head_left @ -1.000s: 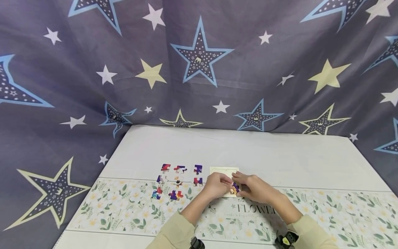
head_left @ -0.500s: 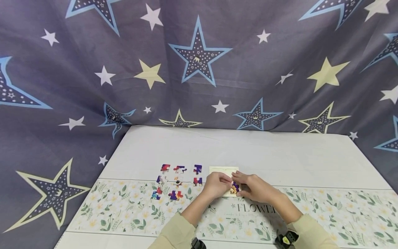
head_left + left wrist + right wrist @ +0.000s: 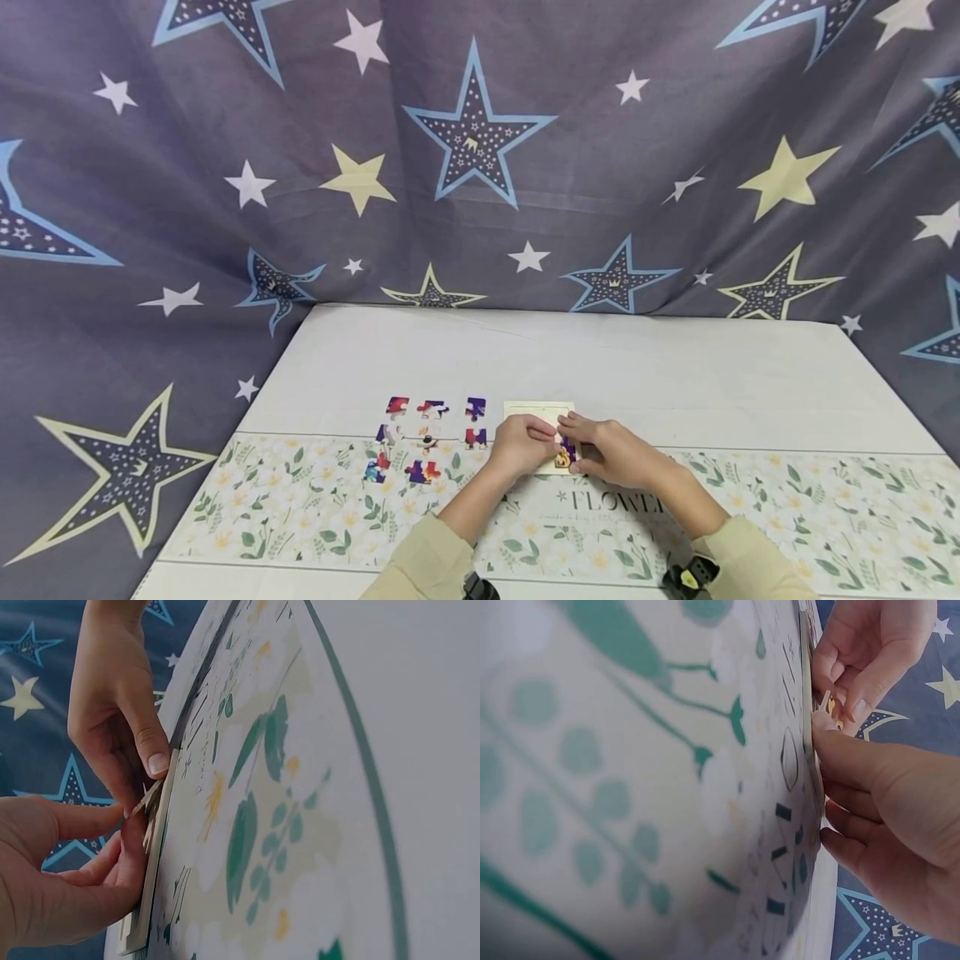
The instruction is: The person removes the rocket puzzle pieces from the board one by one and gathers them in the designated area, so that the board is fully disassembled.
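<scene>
A purple and yellow jigsaw puzzle piece [image 3: 566, 454] lies between my hands over the right part of a shallow cream puzzle tray [image 3: 517, 408]. My left hand [image 3: 523, 446] pinches the piece from its left side. From the right, my right hand [image 3: 618, 454] holds it between thumb and fingers, near the tray's right edge. In the left wrist view, the piece [image 3: 152, 796] shows edge-on and tilted above the tray [image 3: 159, 859]. The right wrist view shows part of the piece [image 3: 832, 706] near the thumb; fingers hide much of it.
Several loose puzzle pieces [image 3: 423, 472] are spread left of the tray. Beneath lies a white table cover with a floral band [image 3: 300, 500] and printed lettering [image 3: 615, 502]. A dark star-patterned curtain [image 3: 480, 242] hangs behind and at the left.
Both hands stay at the tray with almost no movement. The puzzle piece between them shifts slightly, and a little more of its printed face shows. The head view drifts slightly.
</scene>
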A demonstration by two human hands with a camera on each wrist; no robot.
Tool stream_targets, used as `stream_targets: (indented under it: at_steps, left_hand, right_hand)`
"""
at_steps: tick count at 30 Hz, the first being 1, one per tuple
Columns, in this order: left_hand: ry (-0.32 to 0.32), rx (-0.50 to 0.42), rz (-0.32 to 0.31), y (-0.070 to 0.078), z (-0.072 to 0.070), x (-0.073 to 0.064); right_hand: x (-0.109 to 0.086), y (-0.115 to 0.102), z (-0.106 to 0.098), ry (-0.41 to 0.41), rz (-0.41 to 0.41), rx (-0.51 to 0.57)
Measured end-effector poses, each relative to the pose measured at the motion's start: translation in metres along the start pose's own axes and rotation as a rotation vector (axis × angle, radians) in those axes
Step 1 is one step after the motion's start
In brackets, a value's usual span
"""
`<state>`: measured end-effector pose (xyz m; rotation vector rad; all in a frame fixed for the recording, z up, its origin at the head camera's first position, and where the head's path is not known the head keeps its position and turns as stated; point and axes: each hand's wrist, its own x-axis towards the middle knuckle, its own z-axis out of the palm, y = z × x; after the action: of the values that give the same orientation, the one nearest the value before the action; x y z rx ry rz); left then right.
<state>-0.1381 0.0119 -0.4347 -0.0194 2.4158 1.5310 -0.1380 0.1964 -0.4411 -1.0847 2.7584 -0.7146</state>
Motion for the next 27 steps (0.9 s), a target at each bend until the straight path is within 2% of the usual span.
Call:
stream_targets:
  at_steps: [6, 14, 22, 27]
  left_hand:
    - [-0.032, 0.038, -0.006, 0.0, 0.003, -0.001]
    - [0.003, 0.063, 0.027, -0.001, 0.004, -0.004]
    - [0.016, 0.013, 0.026, -0.007, -0.009, -0.006]
    - [0.001, 0.03, 0.041, -0.013, -0.022, -0.009]
  right_hand:
    - [0.0, 0.0, 0.0, 0.008, 0.0, -0.001]
    - [0.0, 0.0, 0.001, 0.012, -0.006, 0.003]
    - [-0.001, 0.001, 0.001, 0.002, 0.0, 0.011]
    - [-0.001, 0.001, 0.0, -0.007, 0.004, 0.022]
